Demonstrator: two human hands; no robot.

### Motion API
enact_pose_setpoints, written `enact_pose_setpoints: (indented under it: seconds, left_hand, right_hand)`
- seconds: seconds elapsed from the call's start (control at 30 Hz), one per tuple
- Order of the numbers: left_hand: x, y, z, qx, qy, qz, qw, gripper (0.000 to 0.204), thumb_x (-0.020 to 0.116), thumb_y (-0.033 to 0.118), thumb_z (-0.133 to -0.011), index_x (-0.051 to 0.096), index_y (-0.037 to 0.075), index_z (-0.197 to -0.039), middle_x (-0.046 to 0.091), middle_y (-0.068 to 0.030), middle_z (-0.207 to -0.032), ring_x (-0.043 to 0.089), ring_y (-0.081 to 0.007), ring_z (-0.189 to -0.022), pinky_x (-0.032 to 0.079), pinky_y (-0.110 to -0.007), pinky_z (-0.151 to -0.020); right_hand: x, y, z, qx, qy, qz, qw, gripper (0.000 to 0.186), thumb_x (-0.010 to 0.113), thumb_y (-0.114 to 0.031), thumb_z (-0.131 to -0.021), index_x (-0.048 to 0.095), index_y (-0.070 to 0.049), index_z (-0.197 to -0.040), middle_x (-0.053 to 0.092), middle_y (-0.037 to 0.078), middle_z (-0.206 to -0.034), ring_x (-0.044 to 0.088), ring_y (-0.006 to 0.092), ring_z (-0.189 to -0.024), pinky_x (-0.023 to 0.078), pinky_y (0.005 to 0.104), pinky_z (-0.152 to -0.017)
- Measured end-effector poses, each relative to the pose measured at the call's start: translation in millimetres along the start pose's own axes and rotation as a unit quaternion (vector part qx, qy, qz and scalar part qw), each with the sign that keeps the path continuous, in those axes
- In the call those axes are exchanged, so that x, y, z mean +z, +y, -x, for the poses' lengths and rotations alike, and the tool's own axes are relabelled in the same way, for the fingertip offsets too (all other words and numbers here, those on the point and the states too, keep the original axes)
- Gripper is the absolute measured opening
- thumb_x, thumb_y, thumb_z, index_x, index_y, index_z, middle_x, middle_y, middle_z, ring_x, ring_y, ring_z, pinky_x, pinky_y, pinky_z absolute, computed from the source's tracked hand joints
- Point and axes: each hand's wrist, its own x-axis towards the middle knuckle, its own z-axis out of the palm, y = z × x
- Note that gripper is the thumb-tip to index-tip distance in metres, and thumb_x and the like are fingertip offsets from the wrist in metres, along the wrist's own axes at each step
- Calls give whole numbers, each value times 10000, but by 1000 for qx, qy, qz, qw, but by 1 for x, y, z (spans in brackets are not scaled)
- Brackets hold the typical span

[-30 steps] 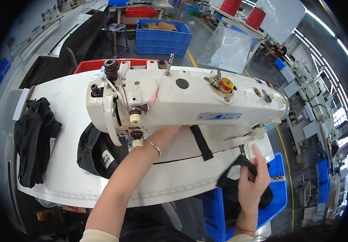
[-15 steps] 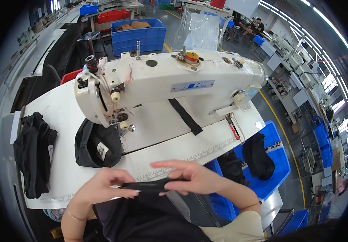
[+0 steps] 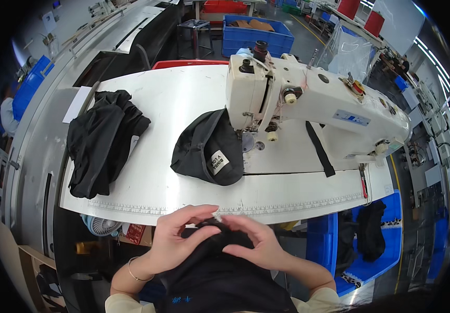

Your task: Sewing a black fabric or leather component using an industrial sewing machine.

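My left hand (image 3: 184,237) is closed on a black fabric strip (image 3: 212,225), its thumb and fingers curled around the end. My right hand (image 3: 259,241) curves around the same dark cloth; its fingertips are a little smeared. Against my black apron (image 3: 219,281), the strip's outline is hard to follow. Beyond my hands, a black cap-like fabric piece (image 3: 191,148) with a white label lies by the needle area of a white sewing machine (image 3: 308,99). Under the machine's arm lies another black strip (image 3: 319,148).
A heap of black fabric (image 3: 102,143) rests on the left of the white sewing table (image 3: 146,190). Red-handled thread snips (image 3: 363,182) lie at its right. Blue bins (image 3: 321,240) with black pieces stand below the right edge. A small fan (image 3: 99,224) sits beneath the table.
My view has turned left, so the machine appears farther right. My hands have come closer together, and the strip, stretched between them before, is now bunched against my apron.
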Motion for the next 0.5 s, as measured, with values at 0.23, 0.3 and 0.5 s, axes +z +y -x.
enact_pose_setpoints:
  seconds: [0.23,0.3,0.5]
  left_hand:
    - [19,0,-2,123,52,-42,990,324,757,4,-725,626,-38,-1018,550,-134,-1165,635,-131,-781,569,-252,-731]
    - [16,-4,1,-2,27,95,995,250,726,-13,-757,631,-37,-987,545,-125,-1182,622,-127,-862,538,-244,-780]
    - [47,-15,9,59,126,173,975,124,649,-62,-805,629,-12,-916,550,-117,-1129,564,-195,-995,476,-305,-830]
  right_hand:
    - [-1,-20,-10,-80,71,-38,994,308,697,-15,-795,648,-28,-1100,632,82,-944,612,149,-851,482,253,-761]
    - [-1,-23,-4,-88,122,79,986,231,699,21,-777,673,-14,-1005,642,90,-900,624,162,-795,488,236,-703]
    - [17,-8,8,-148,211,65,964,151,663,59,-796,630,1,-931,651,129,-959,625,184,-819,496,251,-702]
